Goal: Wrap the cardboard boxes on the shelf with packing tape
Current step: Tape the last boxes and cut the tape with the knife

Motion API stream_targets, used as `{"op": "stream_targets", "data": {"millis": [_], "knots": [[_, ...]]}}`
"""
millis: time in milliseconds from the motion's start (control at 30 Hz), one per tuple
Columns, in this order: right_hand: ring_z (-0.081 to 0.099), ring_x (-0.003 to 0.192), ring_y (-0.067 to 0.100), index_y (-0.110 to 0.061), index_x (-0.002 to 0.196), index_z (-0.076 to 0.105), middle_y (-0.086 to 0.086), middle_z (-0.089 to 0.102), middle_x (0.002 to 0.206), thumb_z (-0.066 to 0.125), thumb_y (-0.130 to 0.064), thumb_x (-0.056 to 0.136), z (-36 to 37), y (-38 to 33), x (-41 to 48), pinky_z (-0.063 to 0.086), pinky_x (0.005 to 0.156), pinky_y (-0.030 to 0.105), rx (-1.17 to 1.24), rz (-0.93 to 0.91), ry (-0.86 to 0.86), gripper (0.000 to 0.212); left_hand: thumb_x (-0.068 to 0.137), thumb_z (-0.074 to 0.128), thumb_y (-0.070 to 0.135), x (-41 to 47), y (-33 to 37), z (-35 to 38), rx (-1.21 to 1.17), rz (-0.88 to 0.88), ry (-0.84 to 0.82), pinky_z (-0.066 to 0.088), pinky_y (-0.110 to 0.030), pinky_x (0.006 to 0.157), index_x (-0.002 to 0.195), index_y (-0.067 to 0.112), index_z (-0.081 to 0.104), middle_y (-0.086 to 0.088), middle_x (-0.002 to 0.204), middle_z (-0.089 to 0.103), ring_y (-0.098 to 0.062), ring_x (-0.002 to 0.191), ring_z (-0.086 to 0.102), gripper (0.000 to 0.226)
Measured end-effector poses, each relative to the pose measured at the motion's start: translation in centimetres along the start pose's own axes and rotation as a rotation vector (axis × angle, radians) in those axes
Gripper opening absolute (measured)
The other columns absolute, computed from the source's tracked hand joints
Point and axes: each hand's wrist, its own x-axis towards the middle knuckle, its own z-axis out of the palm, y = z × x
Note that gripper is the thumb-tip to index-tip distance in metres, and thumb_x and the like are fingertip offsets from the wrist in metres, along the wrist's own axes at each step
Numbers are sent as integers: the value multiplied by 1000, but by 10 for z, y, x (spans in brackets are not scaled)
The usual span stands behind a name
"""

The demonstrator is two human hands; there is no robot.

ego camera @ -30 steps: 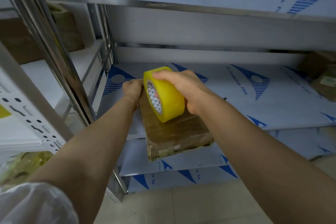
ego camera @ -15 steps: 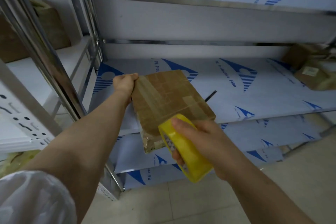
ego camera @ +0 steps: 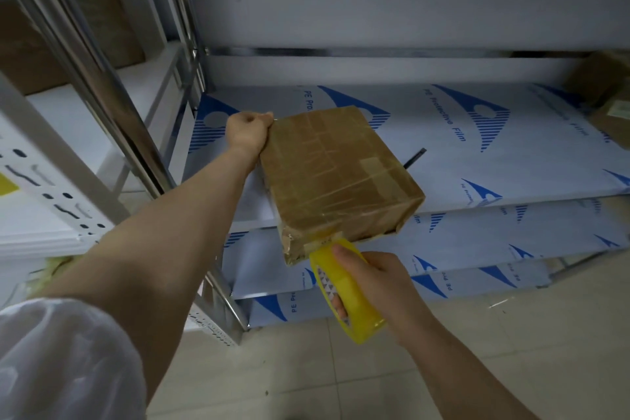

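Hands split the work: left hand [ego camera: 248, 133] grips the box's [ego camera: 335, 174] far corner at the shelf [ego camera: 511, 160] edge, right hand [ego camera: 378, 286] clutches the tape roll [ego camera: 344, 293] below. Box looks light, stiff, slick with tape.

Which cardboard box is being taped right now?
The box overhanging the shelf edge, gripped by the left hand, tape roll against it; right-end boxes sit untouched.

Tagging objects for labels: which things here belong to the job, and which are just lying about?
Job: box, tape roll, left hand, right hand, shelf, boxes at right end.
Lying about: black strip, boxes on left rack.
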Motion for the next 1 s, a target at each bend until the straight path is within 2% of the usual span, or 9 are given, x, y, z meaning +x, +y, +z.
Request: {"op": "stream_targets", "data": {"millis": [100,133,200,300,433,567,733,867,1000], "knots": [[56,45,25,-6,55,53,16,58,51,65,-36,86,2,-2,10,48,53,32,0,10,15,45,100,39,26,5,14,3,932,383,21,24,-45,113,83,13,64,-8,82,61,-28,96,57,33],[56,45,26,-7,52,54,16,58,50,65,-35,86,2,-3,12,48,53,31,-5,14,16,45,101,34,33,5,19,8,1092,431,-31,11,-48,117,105,12,65,-13,104,63,-30,116,51,38],[55,45,26,-11,47,54,15,58,49,65,-34,86,2,-5,15,48,53,31,-13,8,8,47,94,19,64,0,19,19,1222,354,-205,-4,-47,116,146,10,33,-15,150,33,-28,144,20,75],[55,46,27,-16,45,55,13,57,47,63,-33,86,4,-10,19,48,53,32,-16,-11,-3,45,81,9,82,-4,10,30,1258,286,-285,-10,-44,117,152,9,-9,-12,159,-8,-26,147,-10,103],[56,47,28,-8,59,58,13,59,48,62,-34,87,5,-13,23,49,54,34,2,1,-3,39,90,7,70,-30,20,35,1278,264,-193,1,-45,119,151,3,-6,-18,159,-5,-30,147,-3,91],[57,44,26,-3,75,61,12,60,49,63,-33,87,4,-15,26,50,53,32,54,2,-4,32,77,8,85,-77,7,50,1273,288,-330,-8,-45,116,149,4,-15,-25,154,-18,-35,145,-15,110],[58,51,30,-2,82,61,16,63,54,63,-35,88,4,-17,29,53,58,38,44,22,-12,33,81,13,82,-74,13,47,1290,302,-415,-8,-43,117,150,8,-13,-22,155,-18,-33,145,-15,104],[58,44,27,3,93,63,20,63,60,65,-34,87,2,-16,28,53,56,39,63,35,-29,37,84,17,77,-84,3,17,1238,670,-714,-11,-32,118,152,16,-10,-8,158,-18,-18,146,-16,95],[62,45,21,3,97,64,16,65,61,68,-38,85,0,-18,26,55,53,33,60,59,-20,42,77,7,79,-95,-12,-2,1250,898,-752,-13,-27,116,151,15,-10,-5,158,-17,-12,145,-16,99]]}}
